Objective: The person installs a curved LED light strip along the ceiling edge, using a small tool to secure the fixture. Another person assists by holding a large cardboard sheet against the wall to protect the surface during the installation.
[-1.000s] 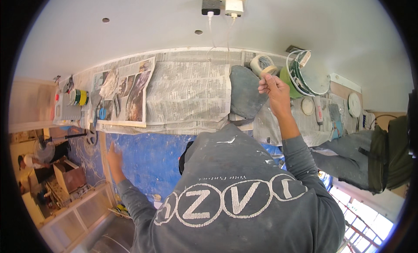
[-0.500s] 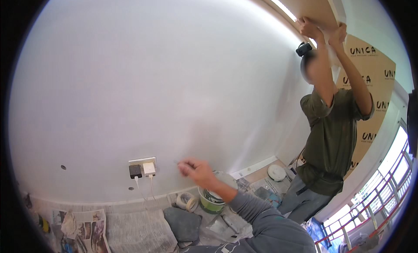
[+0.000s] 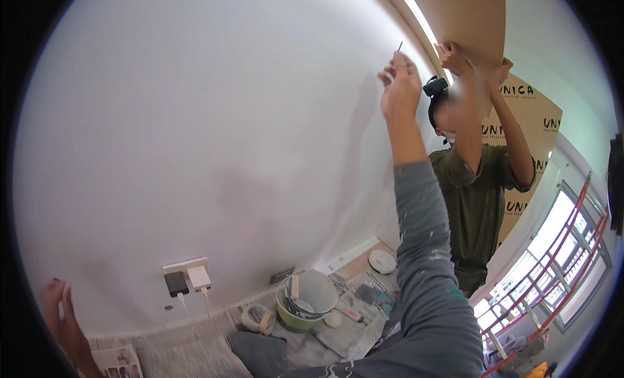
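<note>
My right hand is raised high against the white wall, near the lit edge under the wood-coloured panel. Its thumb and fingers pinch a thin, dark, pointed piece like a nail, tip upward; its exact kind is too small to make out. At the lower left my left hand is held up near the wall with its fingers stretched and apart. A small dark speck shows at one of its fingertips. Beyond my right arm, a co-worker in a green shirt holds both hands up against the panel.
Low on the wall sits a socket with two plugged chargers. Below are a bucket, a tape roll, a dark grey cloth-like piece and newspaper. A printed board and red metal rails stand right.
My right hand has gone from beside the socket up and right toward the panel, still pinching the thin piece. My left hand has come into view at the lower left.
</note>
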{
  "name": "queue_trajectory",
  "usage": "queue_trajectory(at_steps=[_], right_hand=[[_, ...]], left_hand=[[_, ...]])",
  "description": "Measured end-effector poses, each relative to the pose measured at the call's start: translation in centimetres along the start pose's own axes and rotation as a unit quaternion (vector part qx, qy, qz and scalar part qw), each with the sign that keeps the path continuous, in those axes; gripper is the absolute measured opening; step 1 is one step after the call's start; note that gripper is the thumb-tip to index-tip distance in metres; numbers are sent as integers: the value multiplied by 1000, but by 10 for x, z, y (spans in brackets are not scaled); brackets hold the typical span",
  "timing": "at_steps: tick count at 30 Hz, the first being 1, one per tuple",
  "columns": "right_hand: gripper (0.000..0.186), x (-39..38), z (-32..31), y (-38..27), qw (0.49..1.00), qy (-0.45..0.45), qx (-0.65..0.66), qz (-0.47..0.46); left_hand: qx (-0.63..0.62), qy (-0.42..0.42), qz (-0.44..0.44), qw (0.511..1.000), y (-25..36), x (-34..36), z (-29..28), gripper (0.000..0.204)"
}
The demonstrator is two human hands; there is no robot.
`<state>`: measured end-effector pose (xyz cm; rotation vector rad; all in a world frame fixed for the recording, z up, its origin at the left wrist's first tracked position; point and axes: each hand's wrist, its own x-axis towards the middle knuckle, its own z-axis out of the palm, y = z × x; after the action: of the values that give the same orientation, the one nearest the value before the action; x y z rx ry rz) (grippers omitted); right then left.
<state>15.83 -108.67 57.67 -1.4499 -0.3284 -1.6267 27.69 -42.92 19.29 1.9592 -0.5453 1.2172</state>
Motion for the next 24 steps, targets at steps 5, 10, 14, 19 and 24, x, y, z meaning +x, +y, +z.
queue_trajectory(at_steps=[5, 10, 14, 19, 24], right_hand=[[11, 96, 35, 29, 992, 120, 33, -37], [9, 148, 36, 29, 983, 160, 71, -57], [17, 153, 52, 31, 975, 201, 76, -65], [15, 162, 61, 27, 968, 243, 26, -48], [10, 176, 61, 20, 962, 271, -24, -20]], left_hand=[[13, 73, 339, 938, 97, 178, 109, 14], [-48, 81, 396, 913, 168, 244, 190, 48], [40, 95, 416, 904, 160, 244, 188, 52], [130, 85, 414, 897, 152, 245, 189, 53], [127, 93, 428, 890, 149, 246, 195, 51]])
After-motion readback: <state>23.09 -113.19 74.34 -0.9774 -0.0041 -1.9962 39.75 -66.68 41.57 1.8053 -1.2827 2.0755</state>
